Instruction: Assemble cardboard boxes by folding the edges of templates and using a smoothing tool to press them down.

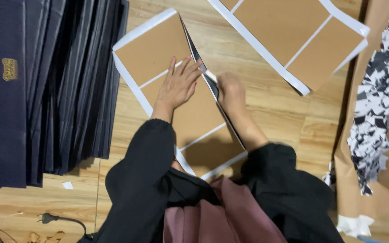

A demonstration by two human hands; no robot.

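A white sheet with brown cardboard panels (158,49) glued on it lies on the wooden floor in front of me. My left hand (176,85) rests flat on the panels with fingers spread. My right hand (231,87) is closed around a small white tool (210,75), pressed against the sheet's right edge, where a dark flap (193,45) is folded up.
A fanned stack of dark navy covers (46,85) fills the left. A second panelled sheet (293,31) lies at the top right. Brown paper with a heap of black-and-white scraps (379,99) lines the right edge. A black plug and cable (50,219) sit bottom left.
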